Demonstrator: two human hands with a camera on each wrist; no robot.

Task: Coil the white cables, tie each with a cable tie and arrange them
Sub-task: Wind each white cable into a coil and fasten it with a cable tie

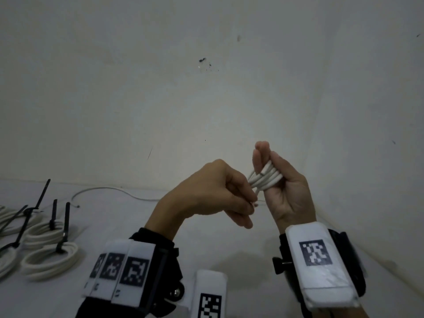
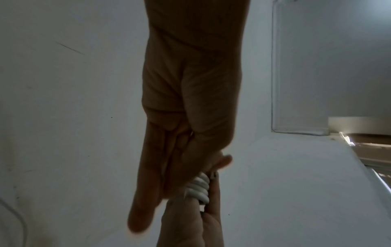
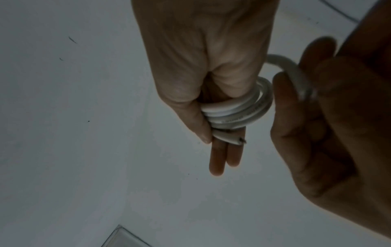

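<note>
A white cable (image 1: 266, 180) is wound in several loops around the upright fingers of my right hand (image 1: 267, 160), held above the table. The thumb presses the loops against those fingers. In the right wrist view the coil (image 3: 237, 110) circles two straight fingers, and one cut end (image 3: 232, 141) pokes out below the thumb. My left hand (image 1: 251, 203) is just left of the coil and pinches the cable's free end between thumb and fingertips. The left wrist view shows the coil (image 2: 200, 188) past my left hand (image 2: 180, 150), partly hidden by it.
Several tied white coils (image 1: 50, 255) lie on the white table (image 1: 128, 221) at the far left, with black cable ties (image 1: 66, 223) sticking up from them. Another loose white cable (image 1: 110, 190) lies near the wall. A clear panel (image 2: 300, 83) stands at the right.
</note>
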